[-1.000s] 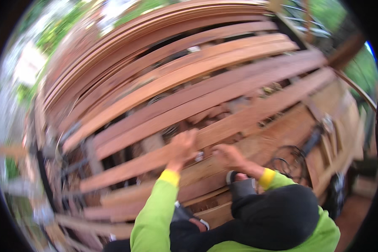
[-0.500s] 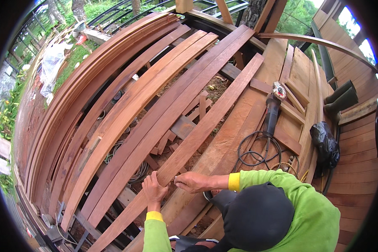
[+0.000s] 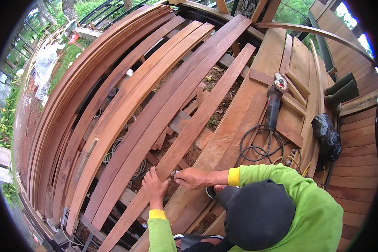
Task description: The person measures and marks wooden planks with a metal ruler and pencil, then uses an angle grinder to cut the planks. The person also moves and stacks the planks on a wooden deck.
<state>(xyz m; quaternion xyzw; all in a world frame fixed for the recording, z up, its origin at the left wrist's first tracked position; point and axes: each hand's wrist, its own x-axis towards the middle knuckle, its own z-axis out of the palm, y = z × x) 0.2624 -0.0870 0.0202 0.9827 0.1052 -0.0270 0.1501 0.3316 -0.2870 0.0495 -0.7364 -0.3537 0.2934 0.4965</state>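
My left hand (image 3: pixel 154 188), below a lime sleeve with a yellow cuff, grips the reddish-brown plank (image 3: pixel 214 90) near the middle of the picture, fingers curled over it and thumb at its right edge. My right hand (image 3: pixel 191 178) is closed beside that plank's right edge, just right of my left hand, on a small metallic item (image 3: pixel 174 174) too small to name. More long planks (image 3: pixel 155 96) lie in spaced rows to the left, over dark beams with offcuts and coiled cable (image 3: pixel 137 170) in the gaps.
An angle grinder (image 3: pixel 274 105) with a looped cord (image 3: pixel 258 149) lies on boards at right, near a black bag (image 3: pixel 325 136), rubber boots (image 3: pixel 342 94) and a wooden wall (image 3: pixel 359 168). Stacked battens (image 3: pixel 67 113) edge the left, beside grass and plastic sheeting (image 3: pixel 46 67). A tree trunk stands behind.
The view has turned and steadied since a second ago. My right hand's fingers have closed on the small item and my left hand has settled on the plank's edge.
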